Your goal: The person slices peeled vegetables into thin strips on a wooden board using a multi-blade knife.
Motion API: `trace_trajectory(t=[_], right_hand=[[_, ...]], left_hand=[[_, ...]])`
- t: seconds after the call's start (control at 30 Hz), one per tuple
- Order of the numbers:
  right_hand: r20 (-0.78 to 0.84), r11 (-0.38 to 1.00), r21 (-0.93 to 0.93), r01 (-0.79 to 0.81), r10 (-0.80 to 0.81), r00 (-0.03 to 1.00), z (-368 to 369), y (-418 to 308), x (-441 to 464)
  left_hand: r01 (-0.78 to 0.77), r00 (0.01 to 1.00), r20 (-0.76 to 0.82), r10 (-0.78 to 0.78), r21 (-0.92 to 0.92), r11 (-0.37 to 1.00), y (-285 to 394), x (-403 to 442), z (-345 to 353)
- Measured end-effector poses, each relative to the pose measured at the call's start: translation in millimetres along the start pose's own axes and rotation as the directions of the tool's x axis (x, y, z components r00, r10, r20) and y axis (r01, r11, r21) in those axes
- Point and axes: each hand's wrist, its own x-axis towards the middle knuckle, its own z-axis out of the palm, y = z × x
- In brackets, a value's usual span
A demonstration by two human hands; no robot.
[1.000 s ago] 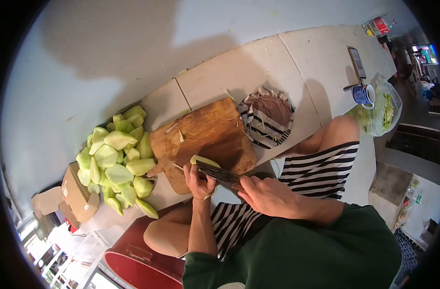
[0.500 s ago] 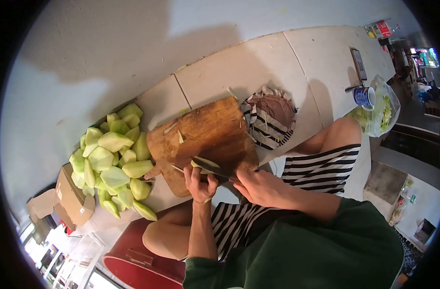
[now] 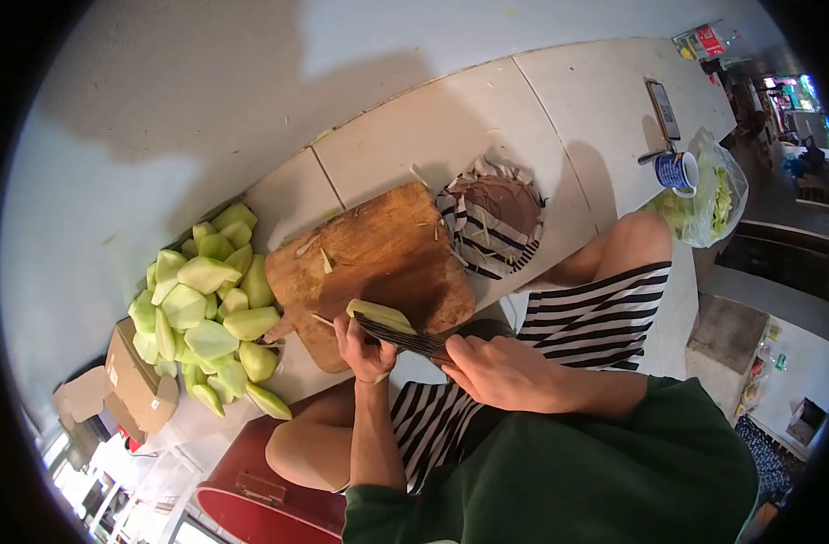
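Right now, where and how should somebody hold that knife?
I'd hold the knife by its handle, coming from the right, where the right hand wraps most of it. The long blade points from there toward the left hand and the pale green piece, so the other end looks riskier.

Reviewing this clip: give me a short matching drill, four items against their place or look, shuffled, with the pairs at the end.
Items
1. Knife
2. Mug
3. Heap of green pieces
4. Cutting board

Place or look
A. Beside a clear plastic bag
B. Brown, with pale slivers lying on it
C. Gripped in the person's right hand
D. Next to an open cardboard box

Pairs: 1-C; 2-A; 3-D; 4-B
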Motion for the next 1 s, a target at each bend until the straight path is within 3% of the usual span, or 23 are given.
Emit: trace_trajectory(t=[0.37, 0.43, 0.67, 0.73, 1.0], right_hand=[[0.017, 0.998, 0.065, -0.011, 0.010, 1.000, 31, 24, 36], [-0.058, 0.999, 0.045, 0.025, -0.023, 0.998, 48, 34, 44], [-0.026, 1.000, 0.010, -0.008, 0.008, 1.000, 17, 8, 19], [-0.007, 1.000, 0.015, -0.026, 0.026, 1.000, 4, 0, 8], [0.030, 0.998, 0.047, -0.037, 0.036, 0.999, 1, 2, 1]], left_hand=[[0.055, 0.998, -0.040, -0.055, -0.004, 0.998, 7, 3, 1], [0.066, 0.998, -0.011, -0.066, 0.015, 0.998, 8, 4, -1], [0.040, 0.998, -0.058, -0.040, -0.001, 0.999, 9, 8, 3], [-0.051, 0.997, -0.052, 0.050, -0.008, 0.999, 6, 10, 3], [0.014, 0.999, -0.034, -0.015, -0.019, 1.000, 8, 6, 1]])
